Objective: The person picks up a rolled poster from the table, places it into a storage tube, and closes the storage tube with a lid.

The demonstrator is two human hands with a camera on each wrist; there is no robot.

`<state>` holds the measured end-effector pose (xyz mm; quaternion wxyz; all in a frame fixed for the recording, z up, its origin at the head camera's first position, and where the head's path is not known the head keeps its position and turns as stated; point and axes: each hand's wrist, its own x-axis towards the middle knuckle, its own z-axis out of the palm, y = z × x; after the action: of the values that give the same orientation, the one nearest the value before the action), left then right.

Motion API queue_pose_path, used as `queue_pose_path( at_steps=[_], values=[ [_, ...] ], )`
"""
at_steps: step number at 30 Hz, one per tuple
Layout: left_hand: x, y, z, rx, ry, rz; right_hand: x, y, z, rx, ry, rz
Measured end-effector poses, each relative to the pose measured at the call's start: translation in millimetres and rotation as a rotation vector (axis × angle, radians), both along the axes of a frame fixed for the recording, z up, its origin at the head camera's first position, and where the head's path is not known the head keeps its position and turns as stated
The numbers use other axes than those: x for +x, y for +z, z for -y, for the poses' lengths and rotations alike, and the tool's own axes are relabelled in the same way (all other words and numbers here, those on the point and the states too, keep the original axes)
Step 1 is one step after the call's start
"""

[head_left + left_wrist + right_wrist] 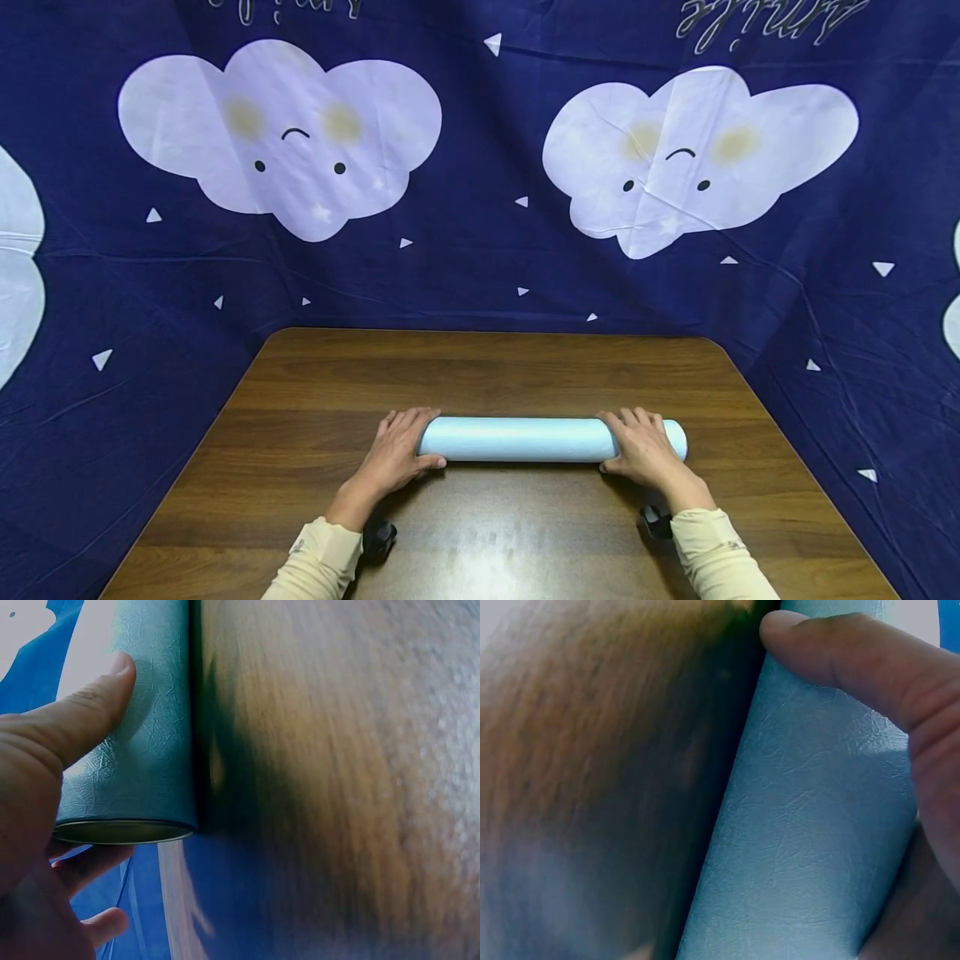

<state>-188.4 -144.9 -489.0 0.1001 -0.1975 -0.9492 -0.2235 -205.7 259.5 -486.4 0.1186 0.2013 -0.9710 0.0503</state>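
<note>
A pale blue roll [517, 439], hollow at its left end, lies crosswise on the wooden table [480, 375]. At that left end, my left hand [400, 446] grips it, with the thumb on the near side and the fingers over the far side. In the left wrist view the crinkled surface of the roll [150, 750] and its thin round rim show beneath the thumb. My right hand [643, 446] holds the roll a little short of its right end, thumb in front and fingers across the top. The right wrist view shows the thumb pressed along the roll [802, 825].
Dark wrist devices are strapped under both wrists, the left one [378, 540] and the right one [656, 522] close over the tabletop. Behind the table hangs a navy cloth [480, 275] printed with upside-down clouds.
</note>
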Motion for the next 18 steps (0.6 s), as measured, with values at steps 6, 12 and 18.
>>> queue_pose_path(
  at_steps=[6, 12, 18],
  values=[
    [-0.1, 0.2, -0.4, 0.000, -0.002, -0.001, 0.3, 2.8, 0.8, -0.005, -0.020, 0.024],
    [-0.1, 1.3, -1.3, 0.005, 0.008, 0.000, 0.9, 5.3, 1.6, -0.030, -0.022, 0.022],
    [0.1, 4.0, -2.0, 0.007, 0.017, -0.007, 2.0, 6.1, 2.4, -0.065, -0.018, 0.044]
  ],
)
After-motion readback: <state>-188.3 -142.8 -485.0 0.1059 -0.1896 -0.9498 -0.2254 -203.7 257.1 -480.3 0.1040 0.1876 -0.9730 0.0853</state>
